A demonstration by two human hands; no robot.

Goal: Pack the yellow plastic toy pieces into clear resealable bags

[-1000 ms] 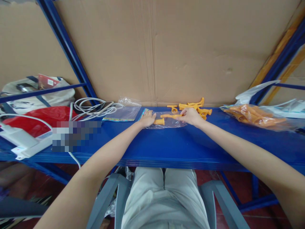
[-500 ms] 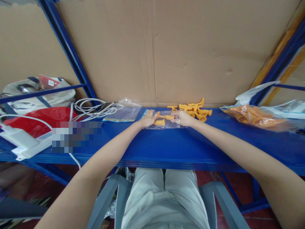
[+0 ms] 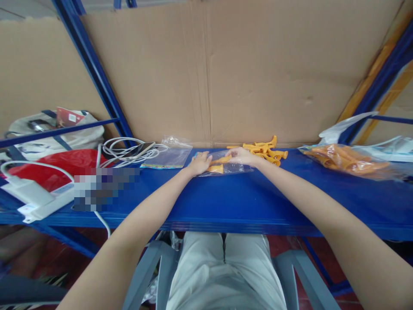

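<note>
My left hand (image 3: 201,164) is on the left end of a clear plastic bag (image 3: 240,168) with a colourful printed edge, its fingers closed over the film. A yellow horn-shaped plastic piece (image 3: 215,168) lies in the bag beside that hand. At the bag's right part, my right hand (image 3: 240,156) grips another yellow horn-shaped piece (image 3: 222,160) that points toward my left hand. Some fingertips are hidden. Just behind my right hand is a loose pile of yellow horn-shaped pieces (image 3: 267,150).
A flat clear bag (image 3: 171,156) and coiled white cable (image 3: 129,150) lie to the left. Farther left are a power strip (image 3: 45,202), red cloth (image 3: 48,165) and canvas bag (image 3: 77,137). A filled bag of yellow pieces (image 3: 348,160) lies right on the blue shelf (image 3: 238,200).
My right hand has shifted slightly left and up, bringing a yellow piece closer to my left hand. The small yellow piece behind it is now mostly covered. The view has tilted slightly up.
</note>
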